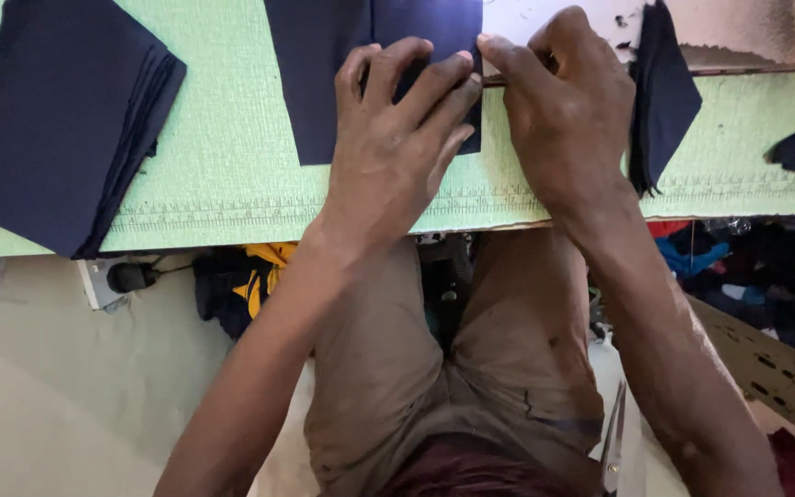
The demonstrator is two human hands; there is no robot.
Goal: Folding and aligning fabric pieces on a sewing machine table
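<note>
**Two hands working the edge of a dark cloth panel**

The person is leaning over a pale green cutting mat (232,175), and both hands are meeting at the right edge of a flat navy fabric piece (324,83) that is lying near the far side of the mat. The left hand (397,147) is resting on top of the cloth with its fingers spread and pressing down, while the right hand (568,110) is pinching at the cloth's edge with thumb and forefinger; the fingertips of the two hands are almost touching (what exactly sits between the right fingers is hidden from me).

The cloth is looking thin, light and limp, the sort that is likely sliding or creasing if tugged from one corner. Taking it at the edge with a pinch, while a flat palm is holding the rest still, seems the sensible grip.

A thick stack of cut navy pieces (57,120) is sitting at the left of the mat, well apart, and a smaller dark bundle (664,92) is lying just beside the right hand.
</note>
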